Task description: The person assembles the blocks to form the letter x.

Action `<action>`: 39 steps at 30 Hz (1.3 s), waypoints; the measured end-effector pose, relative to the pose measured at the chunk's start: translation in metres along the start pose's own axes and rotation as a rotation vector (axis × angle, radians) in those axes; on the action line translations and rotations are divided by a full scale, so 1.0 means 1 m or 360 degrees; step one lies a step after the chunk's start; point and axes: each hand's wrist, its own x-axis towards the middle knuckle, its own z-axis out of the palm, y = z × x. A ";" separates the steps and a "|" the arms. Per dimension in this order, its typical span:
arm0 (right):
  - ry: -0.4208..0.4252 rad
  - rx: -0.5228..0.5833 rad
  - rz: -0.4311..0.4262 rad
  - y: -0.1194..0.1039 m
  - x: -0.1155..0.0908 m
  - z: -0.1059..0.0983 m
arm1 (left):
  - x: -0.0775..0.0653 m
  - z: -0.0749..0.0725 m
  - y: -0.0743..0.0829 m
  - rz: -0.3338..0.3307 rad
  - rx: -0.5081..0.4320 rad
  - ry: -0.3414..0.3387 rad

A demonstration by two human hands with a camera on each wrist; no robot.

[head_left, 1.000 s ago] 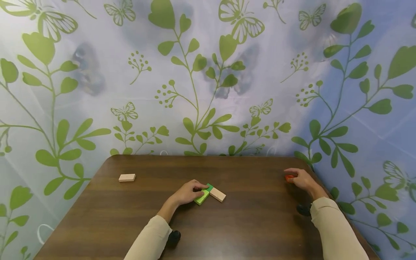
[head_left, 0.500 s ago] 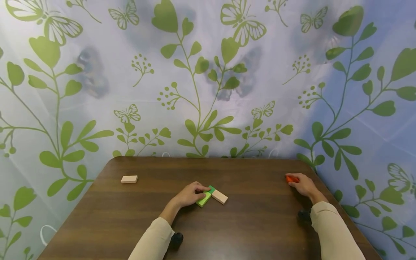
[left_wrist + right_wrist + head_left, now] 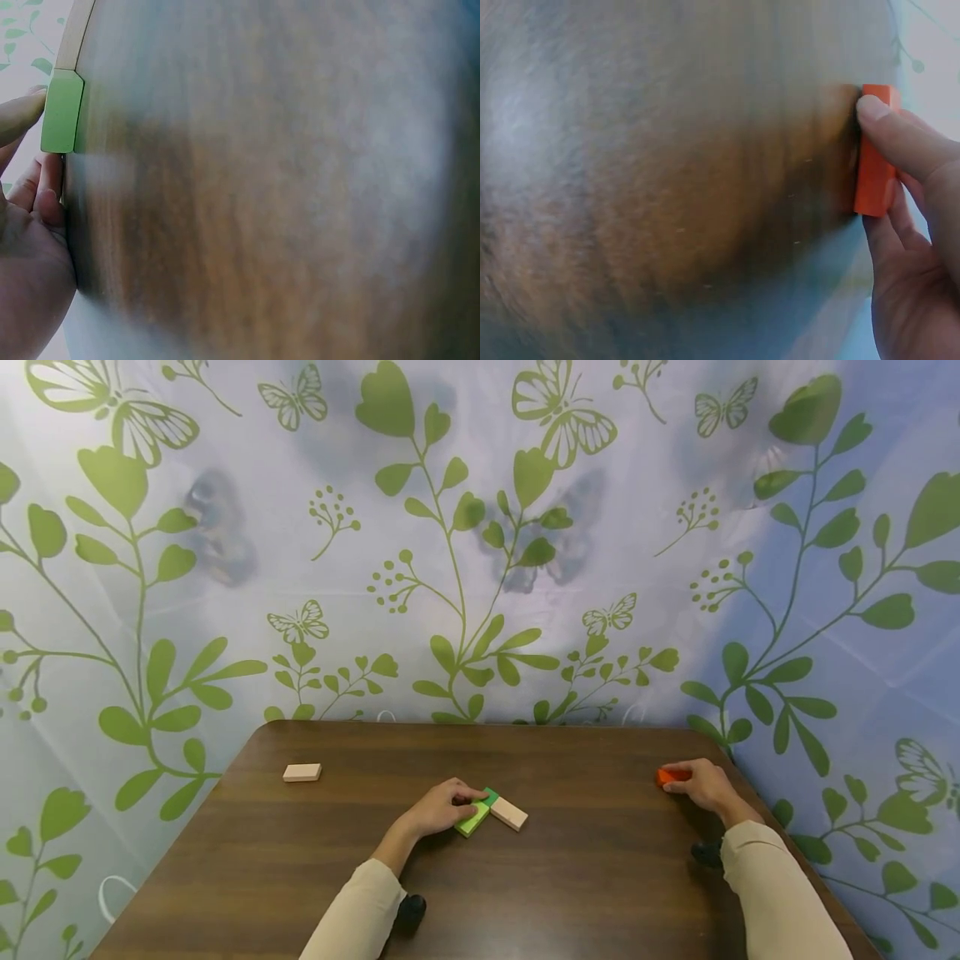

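Observation:
My left hand (image 3: 442,807) is at the middle of the table, thumb and index finger holding a light green wooden block (image 3: 474,820). Against that block lie a dark green block (image 3: 490,797), partly hidden by the index fingertip, and a plain wooden block (image 3: 510,813). A green block (image 3: 63,112) appears beside the fingers in the left wrist view, end to end with a plain one (image 3: 75,37). Over at the table's right side, my right hand (image 3: 708,785) pinches an orange-red block (image 3: 670,775). The right wrist view has the thumb on the near face of this orange-red block (image 3: 874,165).
Another plain wooden block (image 3: 302,772) lies at the far left of the brown table (image 3: 570,885). Behind the table's back edge hangs a curtain (image 3: 480,568) printed with leaves and butterflies. Black wrist devices sit under both sleeves.
The right fingers have closed around the orange-red block, and more of it now shows. The left hand stays on the green blocks. The head view has shifted slightly.

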 end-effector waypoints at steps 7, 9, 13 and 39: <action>-0.0001 -0.0033 -0.0117 -0.008 0.006 -0.004 | 0.001 0.000 -0.001 0.0015 0.0010 -0.0008; -0.0013 -0.0042 -0.0137 -0.011 0.007 -0.004 | 0.000 0.000 -0.002 0.0009 0.0009 -0.0014; -0.0033 -0.0074 -0.0164 -0.016 0.010 -0.007 | 0.001 0.001 -0.002 0.0013 0.0003 -0.0019; -0.0220 -0.0037 -0.0524 -0.075 0.034 0.009 | 0.002 -0.001 -0.004 0.0009 -0.0033 -0.0052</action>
